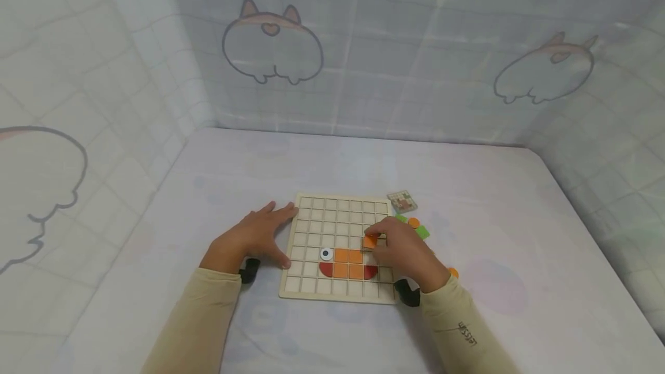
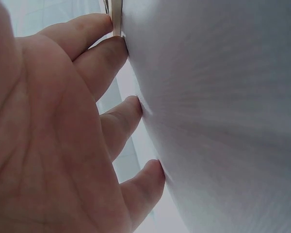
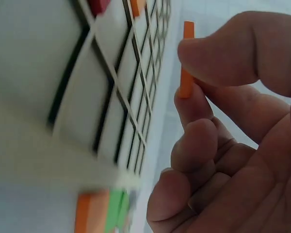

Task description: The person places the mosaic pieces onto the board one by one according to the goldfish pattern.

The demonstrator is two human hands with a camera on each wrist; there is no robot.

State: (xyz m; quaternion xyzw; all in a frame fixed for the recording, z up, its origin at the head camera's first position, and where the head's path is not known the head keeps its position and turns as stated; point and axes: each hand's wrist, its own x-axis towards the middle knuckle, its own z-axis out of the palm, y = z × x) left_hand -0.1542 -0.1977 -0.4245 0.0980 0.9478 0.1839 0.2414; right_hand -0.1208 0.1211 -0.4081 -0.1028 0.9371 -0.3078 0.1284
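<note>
A wooden grid board (image 1: 312, 287) lies on the table. In its lower rows sit a white eye disc (image 1: 326, 254), several orange square tiles (image 1: 340, 270) and two red quarter-round tiles (image 1: 370, 272). My right hand (image 1: 407, 253) pinches an orange square tile (image 3: 186, 82) between thumb and finger, just above the board in the right wrist view. With fingers spread, my left hand (image 1: 254, 235) rests at the board's left edge, its thumb and a fingertip touching the rim. In the left wrist view the other fingertips (image 2: 153, 170) touch the table.
A small pattern card (image 1: 402, 201) lies beyond the board's upper right corner. Green tiles (image 1: 423, 232) and orange round pieces (image 1: 413, 223) lie along the right side, partly hidden by my right hand. Patterned curtain walls (image 1: 374, 74) enclose the table (image 1: 312, 160) at the back and sides.
</note>
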